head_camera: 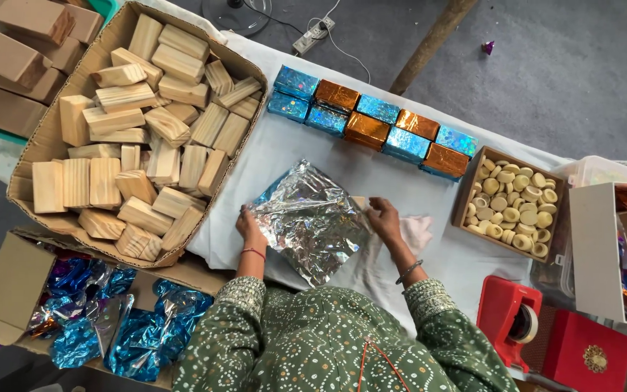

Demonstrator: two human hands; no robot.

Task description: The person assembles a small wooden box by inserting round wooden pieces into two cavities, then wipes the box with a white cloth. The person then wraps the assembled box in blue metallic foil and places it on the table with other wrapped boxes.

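The work stands at the wrapping stage. A crinkled silver foil sheet (310, 218) lies on the white-covered desk (284, 149) in the middle, just in front of the person. A pale corner of a wooden block (359, 202) peeks out from under the sheet's right edge.

The left hand (250, 225) has its fingers closed on the sheet's left edge. The right hand (384, 218) grips the right edge, beside the block's corner. The sheet is loosely draped and not yet folded tight.

To the far left, a big cardboard box (27, 156) holds many bare blocks. Along the far side runs a row of wrapped blocks (371, 123) in blue and orange foil. At the right are a small box of cream rings (466, 190) and, nearer, a red tape dispenser (508, 316). A box of blue foil scraps (9, 283) sits at the near left.

Judging by the slack sheet, the next move calls for drawing both edges snug over the block and creasing them flat without tearing the thin foil. The tape is within the right hand's reach.
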